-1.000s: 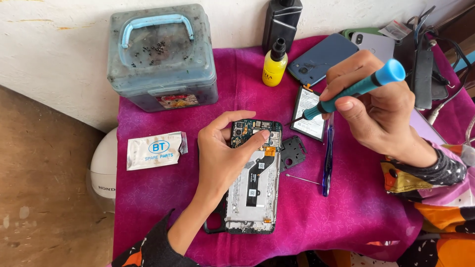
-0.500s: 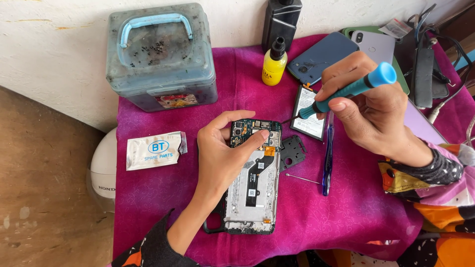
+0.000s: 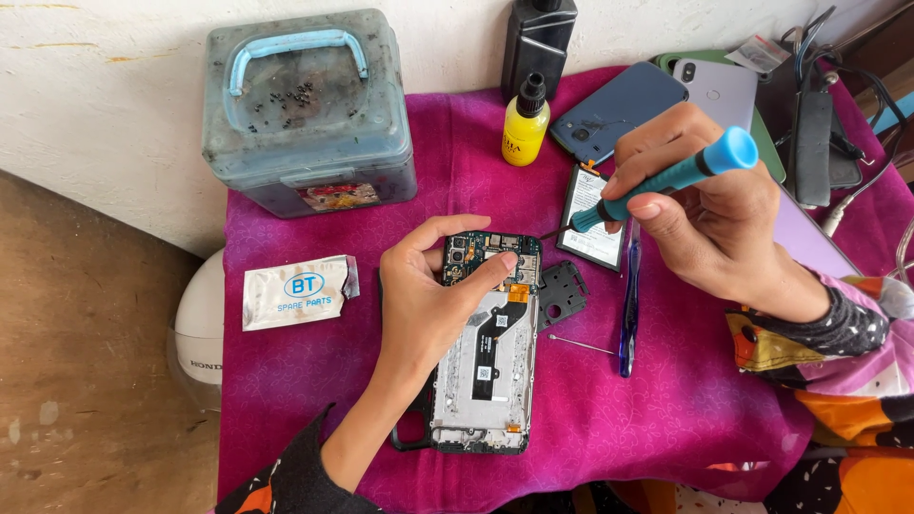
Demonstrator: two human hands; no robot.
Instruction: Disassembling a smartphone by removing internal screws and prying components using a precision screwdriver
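An opened phone (image 3: 490, 366) with its back off lies on a magenta cloth (image 3: 666, 419), circuit board and metal frame showing. My left hand (image 3: 428, 305) rests on its upper left part, the index finger pressing the board near the top. My right hand (image 3: 709, 214) grips a teal screwdriver (image 3: 666, 181) with a light blue cap, its thin tip pointing down-left close to the phone's top right corner. A black plastic cover piece (image 3: 562, 293) lies just right of the phone.
A flat battery (image 3: 592, 217) lies under the screwdriver. A blue pen-like tool (image 3: 628, 309) and a thin pin (image 3: 581, 344) lie right of the phone. At the back are a yellow dropper bottle (image 3: 525, 124), a black bottle (image 3: 538, 38), two phones (image 3: 619, 105), a dusty plastic box (image 3: 305, 114) and cables (image 3: 819, 124). A white packet (image 3: 295, 290) lies left.
My right hand has brought the screwdriver down and to the left, its tip closer to the phone's top right corner. My left hand has stayed on the phone.
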